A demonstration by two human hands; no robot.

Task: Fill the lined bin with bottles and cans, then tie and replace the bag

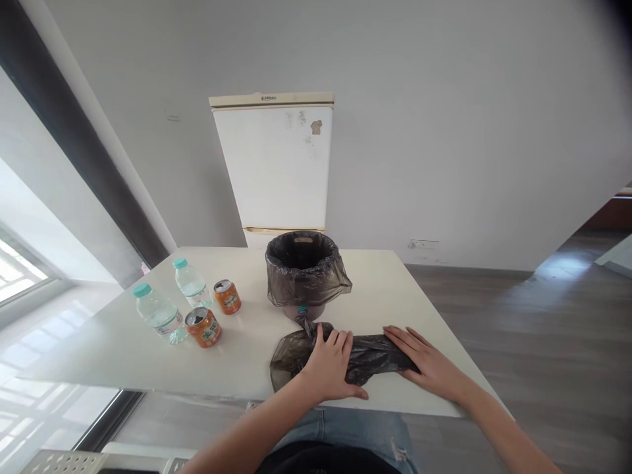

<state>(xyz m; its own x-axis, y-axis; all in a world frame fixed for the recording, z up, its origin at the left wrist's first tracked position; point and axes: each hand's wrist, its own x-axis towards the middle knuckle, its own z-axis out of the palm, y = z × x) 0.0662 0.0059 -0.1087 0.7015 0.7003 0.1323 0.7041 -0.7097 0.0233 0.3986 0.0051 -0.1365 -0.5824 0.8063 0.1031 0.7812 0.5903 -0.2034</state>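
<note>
A black plastic bag (372, 355) lies bunched in a long strip along the front of the table, with a thin see-through part (285, 359) spreading out at its left. On the bag's left half rests my left hand (330, 363), palm down, fingers bent a little and thumb stretched out to the side. My right hand (428, 361) lies flat over the bag's right end, fingers extended. Just beyond the bag stands a dark bin (291, 311), upright, lined with another black bag (306, 283) folded over its rim.
Left of the bin stand two orange cans (203, 327) and two clear bottles (160, 316) with teal caps. All rest on a white table (237, 368). Behind it are a white fridge (276, 164) and a grey wall with a socket (423, 244). Wooden flooring lies to the right.
</note>
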